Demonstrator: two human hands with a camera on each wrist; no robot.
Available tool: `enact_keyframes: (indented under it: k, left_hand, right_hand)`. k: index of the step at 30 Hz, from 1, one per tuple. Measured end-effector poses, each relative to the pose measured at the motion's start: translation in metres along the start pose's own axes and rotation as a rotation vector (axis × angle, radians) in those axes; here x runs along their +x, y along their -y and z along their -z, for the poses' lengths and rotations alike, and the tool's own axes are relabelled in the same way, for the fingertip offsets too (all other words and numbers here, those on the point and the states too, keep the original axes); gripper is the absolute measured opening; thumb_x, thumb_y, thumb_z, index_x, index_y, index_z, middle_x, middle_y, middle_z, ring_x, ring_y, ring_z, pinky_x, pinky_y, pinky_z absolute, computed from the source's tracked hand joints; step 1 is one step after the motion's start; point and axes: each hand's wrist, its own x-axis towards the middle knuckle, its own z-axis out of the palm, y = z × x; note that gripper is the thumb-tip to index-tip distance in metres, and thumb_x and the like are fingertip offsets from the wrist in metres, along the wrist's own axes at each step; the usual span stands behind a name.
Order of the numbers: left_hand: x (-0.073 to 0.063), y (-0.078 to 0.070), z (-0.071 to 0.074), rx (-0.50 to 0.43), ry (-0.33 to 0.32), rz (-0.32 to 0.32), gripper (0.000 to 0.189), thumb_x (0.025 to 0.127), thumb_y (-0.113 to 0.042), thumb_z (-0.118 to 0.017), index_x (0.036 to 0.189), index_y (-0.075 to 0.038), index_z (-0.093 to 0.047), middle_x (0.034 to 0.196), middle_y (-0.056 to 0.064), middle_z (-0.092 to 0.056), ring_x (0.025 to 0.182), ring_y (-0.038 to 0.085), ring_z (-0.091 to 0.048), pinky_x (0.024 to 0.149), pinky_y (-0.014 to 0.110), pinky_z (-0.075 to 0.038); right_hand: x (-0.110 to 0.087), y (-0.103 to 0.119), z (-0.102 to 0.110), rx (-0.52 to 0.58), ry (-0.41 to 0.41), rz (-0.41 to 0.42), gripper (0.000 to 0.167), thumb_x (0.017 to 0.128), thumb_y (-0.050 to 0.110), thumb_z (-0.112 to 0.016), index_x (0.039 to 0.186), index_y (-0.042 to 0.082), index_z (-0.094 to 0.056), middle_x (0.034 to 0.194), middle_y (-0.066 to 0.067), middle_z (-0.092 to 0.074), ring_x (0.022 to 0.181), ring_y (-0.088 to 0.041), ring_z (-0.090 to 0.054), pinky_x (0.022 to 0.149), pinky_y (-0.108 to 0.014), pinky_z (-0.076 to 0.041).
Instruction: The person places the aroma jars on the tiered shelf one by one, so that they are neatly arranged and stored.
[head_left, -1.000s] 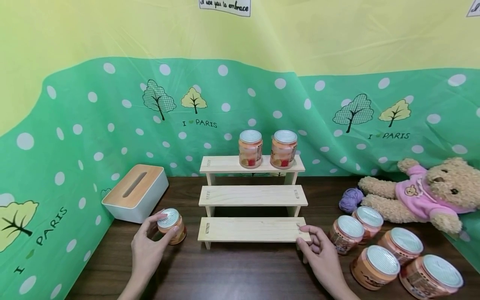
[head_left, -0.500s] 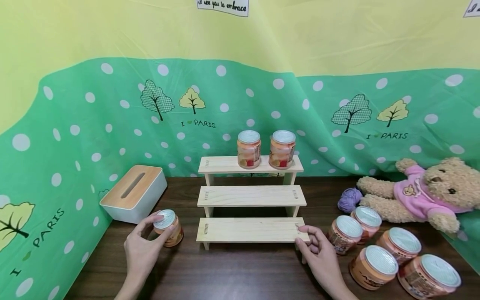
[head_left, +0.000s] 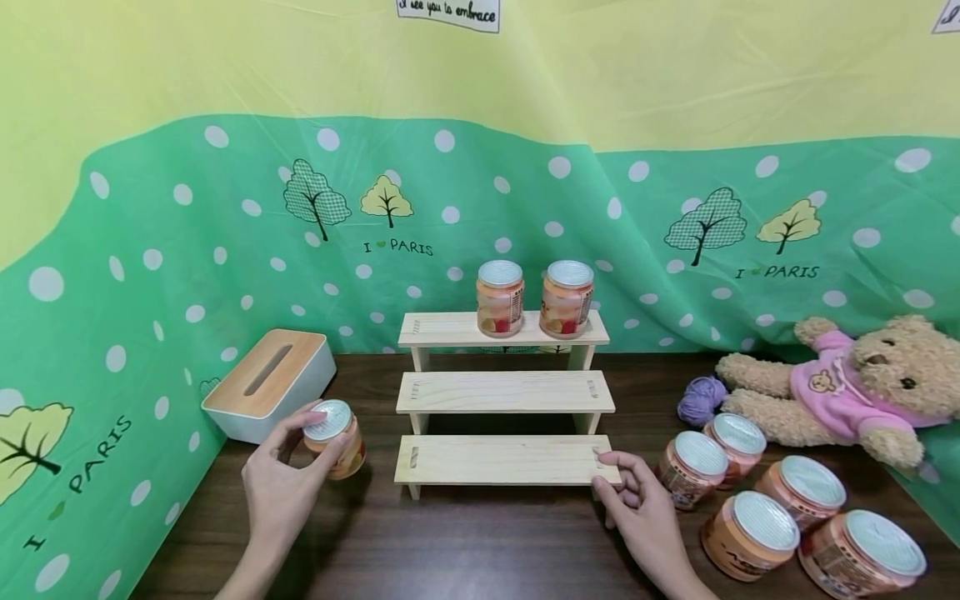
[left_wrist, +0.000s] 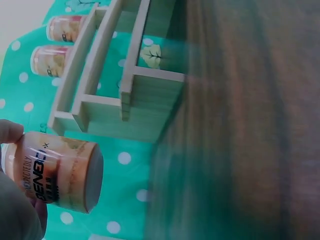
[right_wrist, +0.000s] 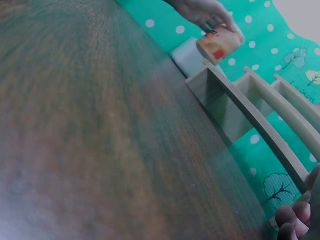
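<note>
My left hand grips a jar with a silver lid and an orange printed label, thumb on one side and fingers on the other. In the left wrist view that jar hangs above the table, its base free. To its right stands a three-tier wooden shelf. My right hand pinches the right end of the shelf's lowest board between thumb and fingers. On the top tier, two similar jars, a left one and a right one, stand upright, side by side.
Several more jars stand on the dark wooden table at the right. Behind them lie a purple yarn ball and a teddy bear. A tissue box sits at the back left, before a green dotted curtain.
My left hand has shifted slightly left with the jar, then raised it off the table. My right hand has stayed at the shelf's lowest board.
</note>
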Motion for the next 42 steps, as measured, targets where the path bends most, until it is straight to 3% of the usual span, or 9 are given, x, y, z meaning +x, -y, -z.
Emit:
enact_keyframes:
  k: [7, 17, 31, 42]
  left_hand:
    - [0.012, -0.021, -0.008, -0.038, 0.005, -0.077, 0.035, 0.082, -0.003, -0.098, 0.113, -0.005, -0.081, 0.129, 0.003, -0.079, 0.108, 0.002, -0.073, 0.091, 0.01, -0.054]
    - [0.022, -0.042, -0.018, -0.168, 0.001, -0.167, 0.034, 0.085, 0.007, -0.09, 0.116, 0.004, -0.077, 0.13, -0.002, -0.077, 0.112, 0.01, -0.073, 0.093, 0.013, -0.055]
    - [0.04, -0.066, -0.048, -0.379, 0.065, -0.191, 0.037, 0.084, 0.016, -0.084, 0.118, 0.012, -0.072, 0.132, 0.011, -0.076, 0.13, 0.02, -0.069, 0.101, 0.021, -0.058]
    - [0.055, -0.08, -0.076, -0.372, 0.076, -0.281, 0.034, 0.085, 0.005, -0.088, 0.117, 0.006, -0.074, 0.131, 0.011, -0.077, 0.117, 0.022, -0.071, 0.094, 0.022, -0.058]
  right_hand:
    - [-0.001, -0.001, 0.0, 0.001, -0.002, 0.002, 0.029, 0.104, 0.001, -0.076, 0.131, 0.001, -0.065, 0.079, -0.008, -0.071, 0.051, -0.018, -0.058, 0.049, -0.03, -0.05]
    - [0.0, 0.001, -0.001, 0.002, -0.005, -0.004, 0.03, 0.103, 0.003, -0.077, 0.131, 0.003, -0.066, 0.076, -0.007, -0.07, 0.051, -0.018, -0.058, 0.048, -0.029, -0.049]
    - [-0.001, 0.0, -0.001, -0.017, -0.011, 0.001, 0.031, 0.102, 0.0, -0.078, 0.131, 0.003, -0.066, 0.074, -0.007, -0.069, 0.05, -0.018, -0.058, 0.048, -0.029, -0.05]
    - [-0.001, 0.001, 0.0, -0.032, -0.013, 0.014, 0.031, 0.102, 0.0, -0.078, 0.13, 0.004, -0.066, 0.074, -0.006, -0.069, 0.05, -0.017, -0.059, 0.048, -0.028, -0.05]
